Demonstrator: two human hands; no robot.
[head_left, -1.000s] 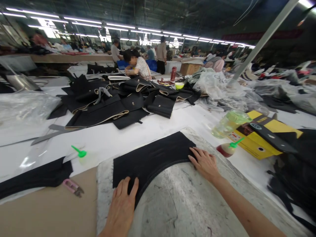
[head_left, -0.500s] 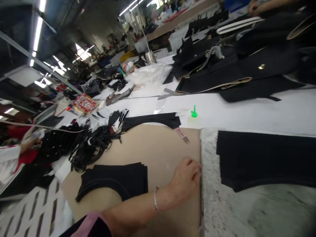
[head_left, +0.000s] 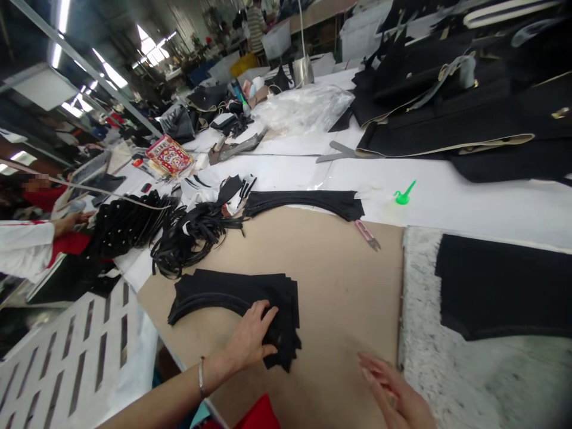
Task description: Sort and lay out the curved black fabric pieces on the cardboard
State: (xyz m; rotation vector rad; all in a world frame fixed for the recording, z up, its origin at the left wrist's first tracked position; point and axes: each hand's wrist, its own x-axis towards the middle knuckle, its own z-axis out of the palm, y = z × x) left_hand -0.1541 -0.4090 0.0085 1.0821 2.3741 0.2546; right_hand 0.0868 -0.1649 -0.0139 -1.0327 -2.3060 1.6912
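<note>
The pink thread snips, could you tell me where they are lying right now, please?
In the head view, the pink thread snips lie at the brown board's far edge, beside the curved black strip.

Left hand [head_left: 254, 336] stretched forward from a bare forearm with a thin bangle at the wrist, palm down, fingers spread. Right hand [head_left: 393, 390] low and near, open, blurred, fingers pointing left.

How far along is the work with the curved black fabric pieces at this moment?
Done: one black fabric piece lies flat on the grey pad. In hand: the left hand rests on the stack of curved black pieces on the brown board, fingers at its edge, nothing lifted yet. The right hand hovers open over the board. Left: the stack looks several pieces thick.
</note>
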